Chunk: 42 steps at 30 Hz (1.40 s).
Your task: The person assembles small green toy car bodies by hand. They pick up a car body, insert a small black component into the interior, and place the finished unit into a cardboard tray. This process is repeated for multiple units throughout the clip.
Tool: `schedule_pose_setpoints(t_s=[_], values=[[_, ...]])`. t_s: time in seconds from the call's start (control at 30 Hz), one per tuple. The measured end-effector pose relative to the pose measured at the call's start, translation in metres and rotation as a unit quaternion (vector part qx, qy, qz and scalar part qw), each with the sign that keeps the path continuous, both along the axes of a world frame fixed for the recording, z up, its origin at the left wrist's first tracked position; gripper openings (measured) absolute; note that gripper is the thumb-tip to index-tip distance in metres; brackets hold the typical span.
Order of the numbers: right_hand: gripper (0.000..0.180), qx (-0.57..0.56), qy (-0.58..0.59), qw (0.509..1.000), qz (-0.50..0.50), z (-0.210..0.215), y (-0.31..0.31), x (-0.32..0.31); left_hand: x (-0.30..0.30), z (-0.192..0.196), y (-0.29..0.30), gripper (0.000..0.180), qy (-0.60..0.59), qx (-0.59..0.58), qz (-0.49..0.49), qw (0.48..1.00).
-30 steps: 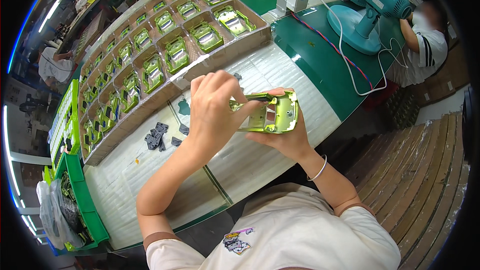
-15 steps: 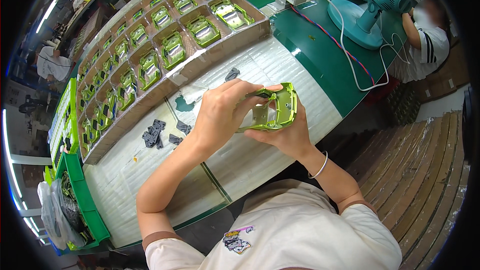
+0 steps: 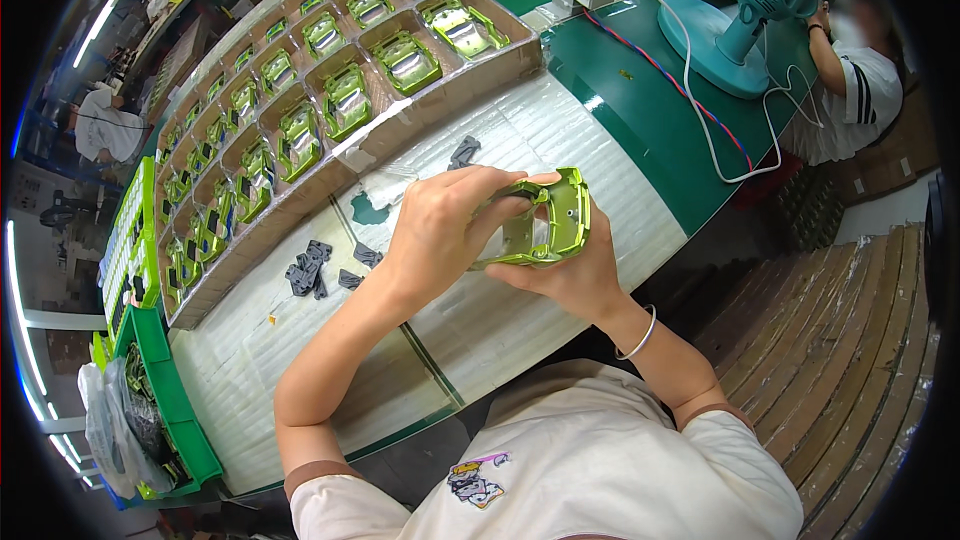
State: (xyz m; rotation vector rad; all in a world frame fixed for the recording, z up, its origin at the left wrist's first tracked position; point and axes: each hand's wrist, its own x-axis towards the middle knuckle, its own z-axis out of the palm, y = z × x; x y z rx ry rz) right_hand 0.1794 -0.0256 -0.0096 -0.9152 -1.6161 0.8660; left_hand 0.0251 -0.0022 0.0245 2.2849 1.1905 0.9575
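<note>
Above the table's near part I hold a lime-green toy car body shell [image 3: 570,215], its hollow inside facing me. My right hand [image 3: 585,275] grips it from the right and from below, thumb along the lower rim. At its left side my left hand [image 3: 450,225] is closed on the same shell, fingers pressing at its upper left edge. A dark part shows under those fingers, but its shape is mostly hidden. Several small dark grey plastic pieces [image 3: 308,270] lie on the foam-covered table left of my left forearm, and a few more grey pieces [image 3: 464,152] lie beyond my hands.
A divided cardboard tray [image 3: 440,85] of green car shells fills the far left. Left of it are a green bin [image 3: 190,440] and plastic bags [image 3: 120,420]. A teal fan [image 3: 715,45] with cables stands at the far right, a person [image 3: 870,90] behind it.
The car shell has tilted slightly in my hands, with small shifts of the left fingers at its edge. The fan head and the person behind it have moved a little.
</note>
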Motion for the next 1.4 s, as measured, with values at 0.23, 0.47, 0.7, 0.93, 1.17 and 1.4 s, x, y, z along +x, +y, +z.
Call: schedule_pose_setpoints(t_s=[0.23,0.47,0.7,0.93,1.17,1.4], values=[[0.067,0.024,0.083,0.995,0.045,0.002,0.002,0.001,0.003,0.017,0.003,0.035,-0.044,-0.027,0.006,0.999],[0.074,-0.121,0.301,0.935,0.141,0.0,0.004,0.003,-0.004,0.017,0.001,0.035,-0.1,-0.101,-0.013,0.99],[0.076,-0.14,0.337,0.915,0.175,-0.004,0.006,0.006,-0.001,0.017,-0.002,0.035,-0.081,-0.052,0.016,0.995],[0.079,-0.125,0.325,0.922,0.166,-0.002,0.004,0.009,-0.015,0.032,0.0,0.03,-0.07,-0.057,0.031,0.995],[0.075,-0.162,0.386,0.906,0.052,0.005,0.001,0.009,-0.049,0.037,0.023,0.013,-0.005,-0.1,0.167,0.981],[0.074,-0.166,0.364,0.916,0.037,0.007,-0.001,0.007,-0.042,-0.012,0.034,0.024,0.106,-0.046,0.093,0.989]])
